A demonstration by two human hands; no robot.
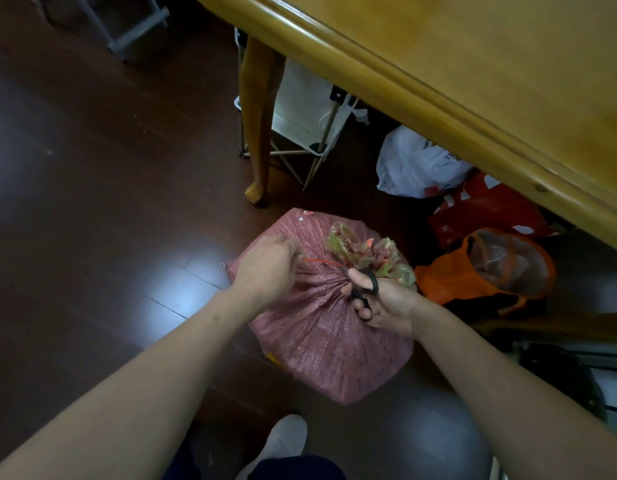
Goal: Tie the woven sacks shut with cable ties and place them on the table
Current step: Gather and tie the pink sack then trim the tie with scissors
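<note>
Leftward from the sack (321,341) runs the cable tie (321,260), left hand (265,268) pinching it; right hand (386,306) grips scissors (364,292).

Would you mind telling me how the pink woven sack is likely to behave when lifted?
The pink woven sack bulges full, so probably heavy and saggy, not stiff. Its neck, cinched by the orange cable tie, likely offers a handhold. It sits broad on the floor, so rolling seems unlikely.
</note>
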